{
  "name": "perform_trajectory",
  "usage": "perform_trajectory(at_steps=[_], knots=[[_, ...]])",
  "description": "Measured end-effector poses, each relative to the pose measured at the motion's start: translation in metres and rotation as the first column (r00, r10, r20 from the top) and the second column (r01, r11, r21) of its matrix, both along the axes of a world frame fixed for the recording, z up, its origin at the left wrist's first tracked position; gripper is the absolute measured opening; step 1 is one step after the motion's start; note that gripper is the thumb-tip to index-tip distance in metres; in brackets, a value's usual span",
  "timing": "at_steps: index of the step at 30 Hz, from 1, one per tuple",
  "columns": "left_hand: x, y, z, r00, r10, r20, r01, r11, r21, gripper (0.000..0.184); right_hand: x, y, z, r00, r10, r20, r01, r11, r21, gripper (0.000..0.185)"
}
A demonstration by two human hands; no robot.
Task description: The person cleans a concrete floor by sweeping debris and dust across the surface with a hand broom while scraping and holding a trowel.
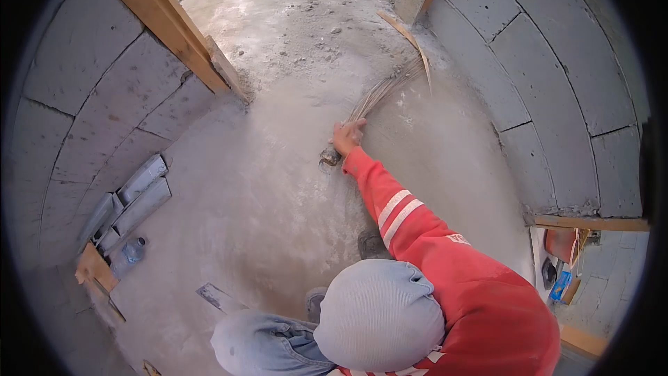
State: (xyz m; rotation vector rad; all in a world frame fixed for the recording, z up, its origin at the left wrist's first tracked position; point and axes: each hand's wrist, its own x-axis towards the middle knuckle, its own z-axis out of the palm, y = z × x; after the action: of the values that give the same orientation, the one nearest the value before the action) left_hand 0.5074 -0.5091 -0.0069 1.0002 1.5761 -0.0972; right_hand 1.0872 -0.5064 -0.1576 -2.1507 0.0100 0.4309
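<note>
Nearest are two denim-covered knees (379, 315), with two dark shoes (372, 244) just beyond them and one flat blade-like piece (220, 297) on the floor (229, 237) to their left. One clear bottle (129, 251) is farther left, beside a group of pale blocks (142, 198). The left hand is out of view, so its grip cannot be told. Ahead, the right hand (347, 138), one red sleeve behind it, is closed around one twig broom (381, 99) near its bound end. The broom is low over the middle of the floor, its long axis slanting away and rightward, the bound end toward the person and the fanned tips pointing far right, near a thin curved wooden strip (402, 30). Past it are scattered rubble (313, 42) and two wooden posts (163, 17), one per side
</note>
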Motion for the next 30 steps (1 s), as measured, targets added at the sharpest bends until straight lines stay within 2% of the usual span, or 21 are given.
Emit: perform_trajectory(at_steps=[1, 3, 5, 7, 9, 11, 13, 15, 17, 19, 21, 23, 25, 26, 28, 30], knots=[[-0.004, 0.0, 0.006, 0.999, 0.039, -0.023, -0.038, 0.998, 0.044, 0.046, 0.02, 0.032, -0.025, 0.993, 0.025, 0.116, -0.024, 1.0, -0.009, 0.078], [-0.009, 0.004, 0.025, 0.994, 0.101, -0.032, -0.093, 0.977, 0.194, 0.047, 0.04, 0.075, 0.028, 0.999, 0.014, -0.036, -0.008, 0.988, 0.155, 0.072], [0.0, 0.021, 0.051, 0.992, 0.127, 0.007, -0.12, 0.912, 0.391, 0.048, 0.086, 0.134, -0.011, 0.996, 0.021, 0.087, -0.021, 1.0, 0.004, 0.075], [0.025, 0.046, 0.082, 0.992, 0.105, 0.076, -0.129, 0.805, 0.58, 0.049, 0.119, 0.142, 0.034, 0.988, 0.144, -0.064, -0.145, 0.989, -0.013, 0.081], [0.061, 0.08, 0.121, 0.99, 0.038, 0.137, -0.126, 0.679, 0.723, 0.051, 0.161, 0.139, 0.058, 0.968, 0.248, -0.031, -0.249, 0.967, -0.06, 0.082], [0.115, 0.113, 0.16, 0.985, -0.023, 0.171, -0.128, 0.565, 0.815, 0.05, 0.201, 0.121, 0.07, 0.977, 0.211, -0.01, -0.212, 0.976, -0.052, 0.08], [0.162, 0.137, 0.193, 0.977, -0.118, 0.176, -0.084, 0.547, 0.833, 0.048, 0.213, 0.072, 0.07, 0.965, 0.25, 0.08, -0.255, 0.965, 0.054, 0.073], [0.196, 0.149, 0.214, 0.964, -0.236, 0.124, 0.022, 0.534, 0.845, 0.049, 0.187, 0.002, 0.108, 0.933, 0.346, 0.104, -0.318, 0.923, -0.215, 0.073], [0.223, 0.15, 0.228, 0.934, -0.352, 0.069, 0.141, 0.537, 0.832, 0.05, 0.158, -0.066, 0.099, 0.92, 0.297, 0.257, -0.261, 0.951, -0.165, 0.073], [0.246, 0.147, 0.236, 0.888, -0.46, 0.019, 0.27, 0.554, 0.788, 0.05, 0.118, -0.133, 0.121, 0.938, 0.233, 0.256, -0.228, 0.972, -0.049, 0.074], [0.263, 0.141, 0.236, 0.864, -0.502, -0.044, 0.377, 0.586, 0.717, 0.048, 0.084, -0.188, 0.114, 0.931, 0.152, 0.333, -0.149, 0.988, -0.033, 0.075], [0.283, 0.141, 0.23, 0.815, -0.571, -0.094, 0.483, 0.581, 0.656, 0.047, 0.06, -0.229, 0.101, 0.934, 0.095, 0.344, -0.044, 0.987, -0.153, 0.078], [0.306, 0.141, 0.224, 0.747, -0.651, -0.137, 0.588, 0.55, 0.592, 0.046, 0.052, -0.239, 0.047, 0.936, 0.033, 0.35, 0.05, 0.973, -0.225, 0.079], [0.322, 0.143, 0.221, 0.708, -0.681, -0.189, 0.652, 0.528, 0.543, 0.047, 0.046, -0.243, 0.03, 0.937, -0.007, 0.349, 0.104, 0.96, -0.26, 0.08], [0.355, 0.153, 0.211, 0.514, -0.806, -0.293, 0.814, 0.352, 0.462, 0.046, 0.044, -0.208, 0.076, 0.998, 0.024, -0.052, -0.036, 0.968, -0.247, 0.08], [0.387, 0.17, 0.197, 0.305, -0.874, -0.378, 0.909, 0.149, 0.39, 0.045, 0.051, -0.19, 0.067, 0.977, 0.172, 0.125, -0.153, 0.977, -0.151, 0.079]])
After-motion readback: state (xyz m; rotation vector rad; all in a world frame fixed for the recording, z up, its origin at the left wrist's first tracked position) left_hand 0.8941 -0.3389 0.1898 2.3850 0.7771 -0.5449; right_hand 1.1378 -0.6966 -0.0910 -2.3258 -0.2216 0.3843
